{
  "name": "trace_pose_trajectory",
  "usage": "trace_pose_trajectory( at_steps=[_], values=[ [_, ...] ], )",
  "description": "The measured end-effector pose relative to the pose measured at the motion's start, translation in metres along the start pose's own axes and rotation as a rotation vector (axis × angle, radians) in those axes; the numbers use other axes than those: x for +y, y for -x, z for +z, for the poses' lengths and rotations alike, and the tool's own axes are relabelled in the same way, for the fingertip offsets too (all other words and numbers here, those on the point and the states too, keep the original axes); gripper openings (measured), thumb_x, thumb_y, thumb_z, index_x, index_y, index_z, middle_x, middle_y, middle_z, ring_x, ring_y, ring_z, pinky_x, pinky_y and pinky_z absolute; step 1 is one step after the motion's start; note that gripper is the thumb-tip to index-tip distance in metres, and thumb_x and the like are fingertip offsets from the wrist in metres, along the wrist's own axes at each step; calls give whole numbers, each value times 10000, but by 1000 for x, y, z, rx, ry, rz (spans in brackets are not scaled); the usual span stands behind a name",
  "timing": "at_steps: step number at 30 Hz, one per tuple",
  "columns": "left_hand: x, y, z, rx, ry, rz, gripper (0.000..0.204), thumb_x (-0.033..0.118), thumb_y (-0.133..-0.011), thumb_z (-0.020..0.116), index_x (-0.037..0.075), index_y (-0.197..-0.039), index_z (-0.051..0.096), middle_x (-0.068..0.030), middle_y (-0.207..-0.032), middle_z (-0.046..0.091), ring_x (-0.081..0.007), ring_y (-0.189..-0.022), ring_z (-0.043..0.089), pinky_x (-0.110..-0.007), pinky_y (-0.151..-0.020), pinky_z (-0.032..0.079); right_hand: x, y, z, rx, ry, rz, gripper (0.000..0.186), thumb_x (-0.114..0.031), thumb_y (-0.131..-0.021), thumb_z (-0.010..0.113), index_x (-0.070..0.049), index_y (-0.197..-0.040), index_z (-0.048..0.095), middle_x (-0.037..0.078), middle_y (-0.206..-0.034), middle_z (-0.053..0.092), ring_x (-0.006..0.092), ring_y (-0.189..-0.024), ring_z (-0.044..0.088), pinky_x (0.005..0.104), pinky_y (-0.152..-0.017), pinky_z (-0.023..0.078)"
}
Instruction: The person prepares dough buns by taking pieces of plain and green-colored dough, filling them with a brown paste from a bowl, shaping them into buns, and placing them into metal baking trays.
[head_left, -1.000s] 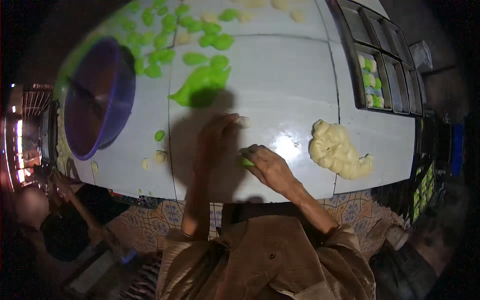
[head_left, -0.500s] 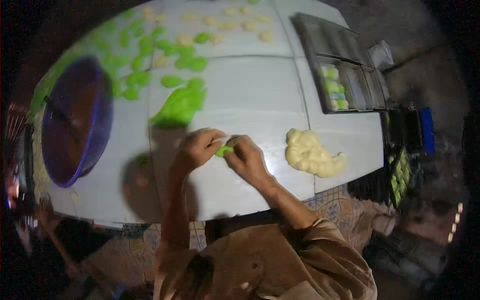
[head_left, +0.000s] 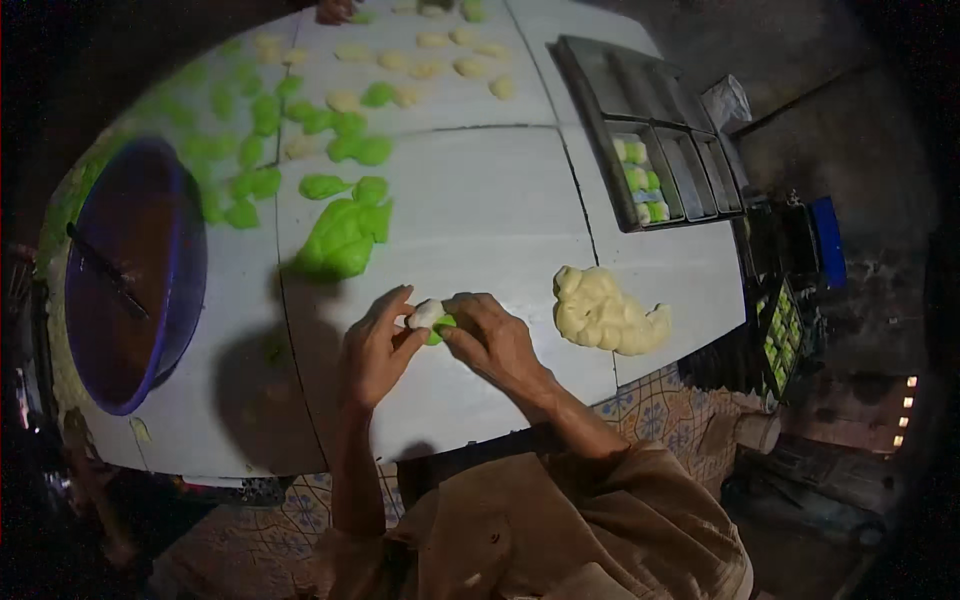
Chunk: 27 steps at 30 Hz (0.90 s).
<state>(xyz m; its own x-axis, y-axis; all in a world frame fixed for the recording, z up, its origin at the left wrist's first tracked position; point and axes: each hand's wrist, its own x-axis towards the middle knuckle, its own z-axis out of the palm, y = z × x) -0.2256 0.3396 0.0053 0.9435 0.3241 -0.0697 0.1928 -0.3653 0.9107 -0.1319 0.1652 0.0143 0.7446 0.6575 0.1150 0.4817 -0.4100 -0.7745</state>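
1. Dough piece (head_left: 428, 318), white and green, is held between both hands over the counter (head_left: 480, 200), toward the near edge.
2. Long axis appears slanted: white end toward the far left corner, green end toward the near edge.
3. Left hand (head_left: 374, 350): thumb and fingers pinch the white end from the left; forearm comes in from the near edge.
4. Right hand (head_left: 497, 345): fingers curled, pinching the green end; forearm slants in from the right part of the near edge.
5. Green dough mass (head_left: 345, 238) lies beyond the left hand; pale yellow dough mass (head_left: 608, 312) lies toward the near right corner.
6. Purple basin (head_left: 190, 270), at the left edge, contains a dark stick (head_left: 108, 270); other contents cannot be determined.
7. Metal pan set (head_left: 598, 150), at the far right corner: one compartment contains white and green pieces (head_left: 641, 180).
8. Flattened green and pale pieces (head_left: 345, 125) are scattered toward the far left corner.
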Motion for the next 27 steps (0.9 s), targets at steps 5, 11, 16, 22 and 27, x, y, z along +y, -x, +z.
trace_pose_trajectory(
  at_steps=[5,11,16,22,27],
  values=[
    [-6,59,-20,200,33,4,477,166,-867,707,97,-1313,554,-165,-1132,649,-226,-945,674,-337,-750,564,-41,-15,4,16,-42,-124,239,-144,-847,685,-54,-1063,634,142,-1026,658,304,-850,668,353,-739,546],
    [-42,129,-36,390,-65,-139,289,178,-851,715,66,-1112,659,-106,-989,709,-191,-760,698,-332,-671,540,-104,-46,69,-329,25,-327,263,-139,-855,669,-50,-1099,627,153,-1019,666,320,-923,655,384,-779,543],
    [-76,167,-75,655,-371,-180,190,210,-868,700,74,-992,655,-71,-867,702,-203,-692,691,-330,-613,534,-127,-63,148,-451,129,-587,341,-195,-851,658,-65,-1159,593,166,-1107,613,349,-965,607,421,-815,512],
    [-85,181,-98,738,-765,-287,267,129,-873,685,94,-1125,605,-95,-942,676,-214,-738,688,-329,-624,528,-154,-50,166,-601,129,-790,419,-213,-821,675,-76,-1206,584,154,-1175,587,334,-994,606,408,-838,516],
    [-80,173,-92,867,-187,-268,292,86,-843,681,52,-1123,604,-133,-1094,628,-227,-903,648,-351,-738,525,-144,-46,164,-580,-127,-525,325,-264,-863,674,-46,-1102,649,108,-1080,654,258,-933,658,346,-814,534]
  ],
)
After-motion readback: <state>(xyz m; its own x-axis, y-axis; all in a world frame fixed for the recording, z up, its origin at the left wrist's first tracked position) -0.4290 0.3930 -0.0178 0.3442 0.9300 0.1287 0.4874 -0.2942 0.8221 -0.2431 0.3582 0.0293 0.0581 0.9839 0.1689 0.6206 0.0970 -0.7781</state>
